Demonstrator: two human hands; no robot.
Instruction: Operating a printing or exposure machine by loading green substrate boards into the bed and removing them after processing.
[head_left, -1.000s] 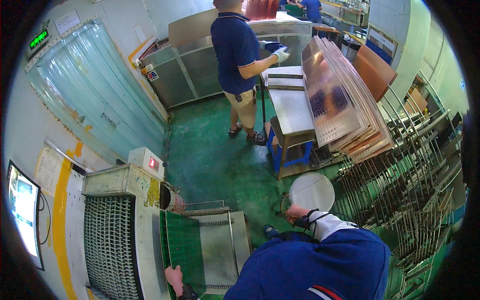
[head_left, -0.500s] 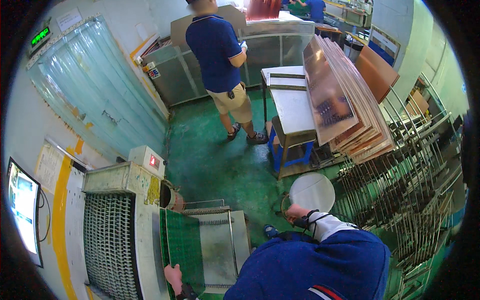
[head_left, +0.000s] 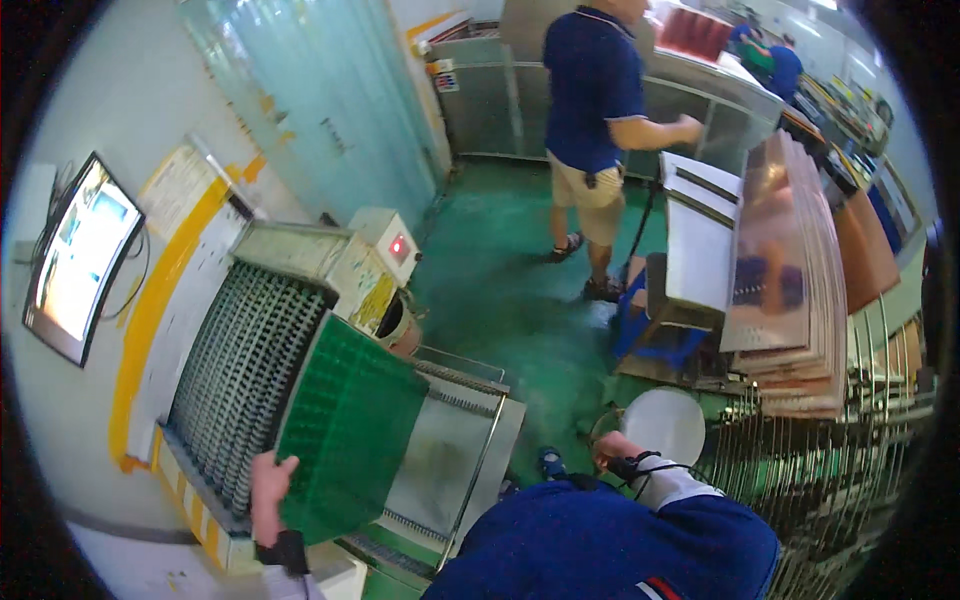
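My left hand (head_left: 268,492) grips the near left edge of a green panel (head_left: 345,425) and holds it tilted up over the metal roller conveyor (head_left: 238,370). The panel's far end hangs above a steel tray (head_left: 450,455) beside the conveyor. My right hand (head_left: 618,452), with a black strap at the wrist, is held close to my body next to a round white stool (head_left: 662,423). Its fingers look curled, and I cannot see anything in it.
Another person (head_left: 595,100) in a dark blue shirt stands on the green floor by a metal table (head_left: 700,240). Copper sheets (head_left: 785,270) lean in a stack at right, above wire racks (head_left: 830,480). A monitor (head_left: 80,255) hangs at left.
The green panel has risen off the conveyor and tilted toward me in my left hand. The view has swung left. The other person has turned toward the metal table.
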